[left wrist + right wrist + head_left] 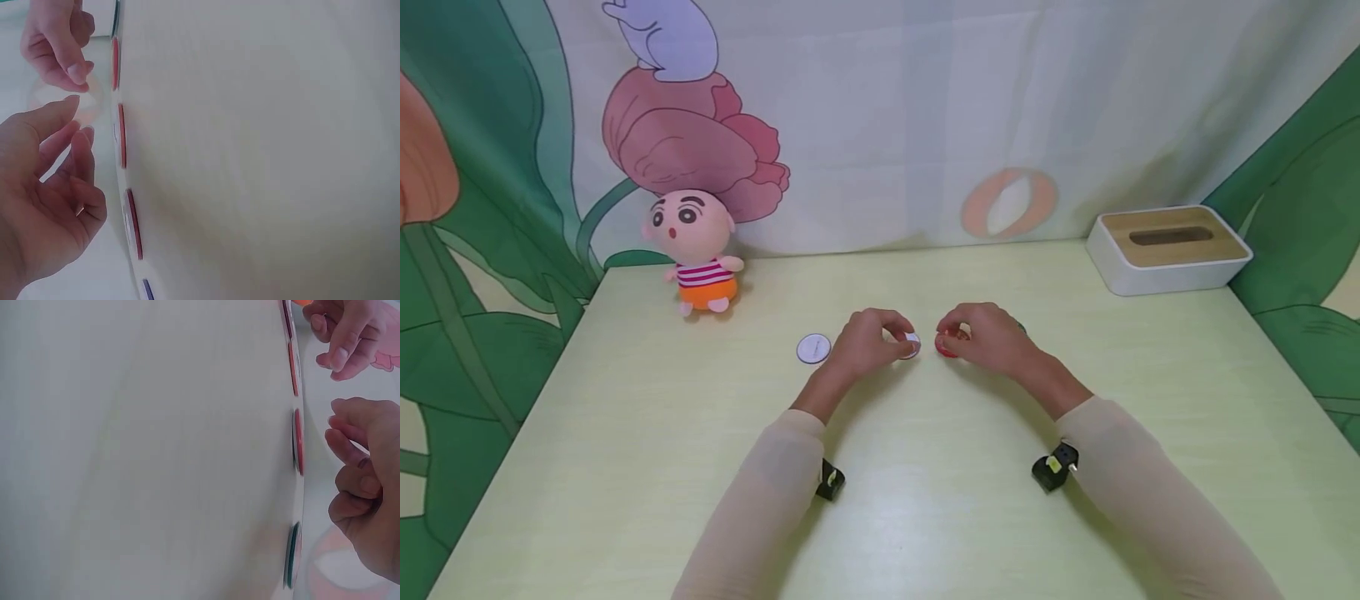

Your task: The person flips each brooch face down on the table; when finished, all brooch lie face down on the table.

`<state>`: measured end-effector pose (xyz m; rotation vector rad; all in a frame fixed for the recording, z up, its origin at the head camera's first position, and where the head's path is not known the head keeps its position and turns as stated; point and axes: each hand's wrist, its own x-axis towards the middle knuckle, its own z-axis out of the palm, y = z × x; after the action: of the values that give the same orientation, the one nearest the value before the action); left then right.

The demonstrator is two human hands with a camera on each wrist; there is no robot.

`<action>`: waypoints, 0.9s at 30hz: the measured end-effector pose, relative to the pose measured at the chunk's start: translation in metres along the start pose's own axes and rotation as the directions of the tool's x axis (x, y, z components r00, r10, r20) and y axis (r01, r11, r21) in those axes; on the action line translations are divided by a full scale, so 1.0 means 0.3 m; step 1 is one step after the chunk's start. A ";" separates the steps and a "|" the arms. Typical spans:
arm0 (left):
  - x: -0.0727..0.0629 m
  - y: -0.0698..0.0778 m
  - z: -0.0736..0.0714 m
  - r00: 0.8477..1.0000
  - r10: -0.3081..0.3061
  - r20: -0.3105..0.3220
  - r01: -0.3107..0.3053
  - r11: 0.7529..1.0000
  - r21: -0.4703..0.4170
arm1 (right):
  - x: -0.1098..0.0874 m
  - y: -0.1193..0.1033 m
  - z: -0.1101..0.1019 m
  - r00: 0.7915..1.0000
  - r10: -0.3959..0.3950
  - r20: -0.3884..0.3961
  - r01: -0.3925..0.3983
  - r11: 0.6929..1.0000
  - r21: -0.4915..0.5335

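Observation:
A row of thin round discs lies flat on the table. In the head view, my left hand (872,343) hovers over a white-faced disc (913,339), and my right hand (988,337) over a red disc (942,343). The left wrist view shows the left hand (47,194) raised above the row, fingers loosely bent with nothing between them. Seen from the right wrist, the right hand (369,481) is likewise off the table, thumb and fingers apart. A dark red disc (133,225) lies below the left hand; a green one (292,556) is partly hidden behind the right.
A white disc with a dark rim (813,348) lies left of the left hand. A plush doll (700,250) sits at the back left. At the back right stands a white tissue box (1168,250) with a wooden lid. A printed curtain (880,125) hangs behind the table.

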<state>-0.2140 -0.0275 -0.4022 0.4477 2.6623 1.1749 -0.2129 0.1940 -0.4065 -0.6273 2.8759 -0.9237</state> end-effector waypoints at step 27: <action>0.098 0.061 0.095 0.989 -0.006 0.147 -0.005 0.997 0.076 | -0.019 0.082 -0.038 0.962 0.230 0.147 -0.231 0.973 -0.006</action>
<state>-0.2294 0.0140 -0.4091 0.5253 2.5868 1.0013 -0.2186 0.2207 -0.4117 -0.3328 2.7354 -0.8223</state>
